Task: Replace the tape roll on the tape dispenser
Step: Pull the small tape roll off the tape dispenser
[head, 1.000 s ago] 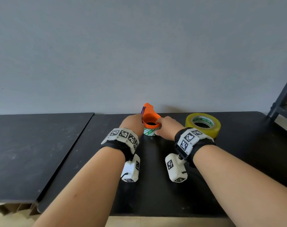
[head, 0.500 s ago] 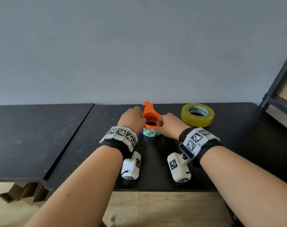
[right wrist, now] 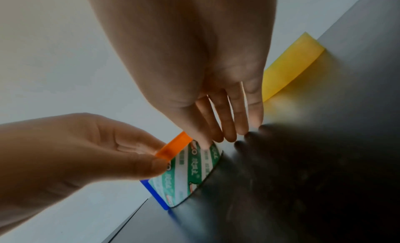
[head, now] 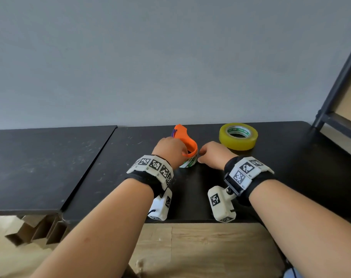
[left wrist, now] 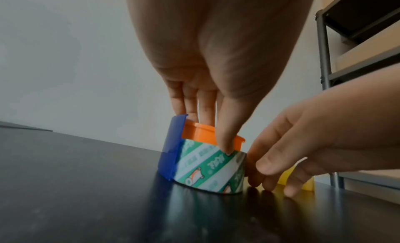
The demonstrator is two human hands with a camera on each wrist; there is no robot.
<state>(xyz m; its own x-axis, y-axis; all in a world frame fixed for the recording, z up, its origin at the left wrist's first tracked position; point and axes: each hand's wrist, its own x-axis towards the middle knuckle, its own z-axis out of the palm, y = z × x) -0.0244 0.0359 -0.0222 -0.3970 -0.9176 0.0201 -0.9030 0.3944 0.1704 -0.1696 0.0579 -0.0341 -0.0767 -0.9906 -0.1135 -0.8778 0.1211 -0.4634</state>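
Observation:
An orange tape dispenser (head: 187, 141) with a blue blade cover (left wrist: 171, 150) stands on the black table (head: 190, 197), with a green-and-white patterned roll (left wrist: 212, 168) mounted under its rim. My left hand (head: 171, 151) pinches the orange rim (right wrist: 173, 146), thumb in front and fingers behind. My right hand (head: 212, 154) is just right of the roll, its fingertips (left wrist: 266, 168) down on the table and touching the roll's side. A full yellow tape roll (head: 238, 136) lies flat behind the right hand.
A second black table (head: 40, 167) adjoins on the left with a seam between them. A dark metal shelf frame (head: 339, 87) stands at the right end. The grey wall runs directly behind the table. Wooden floor shows below the near edge.
My right hand has slipped from the orange rim down to the side of the patterned roll. The left hand keeps its hold. The head view has pulled back, showing the table's front edge.

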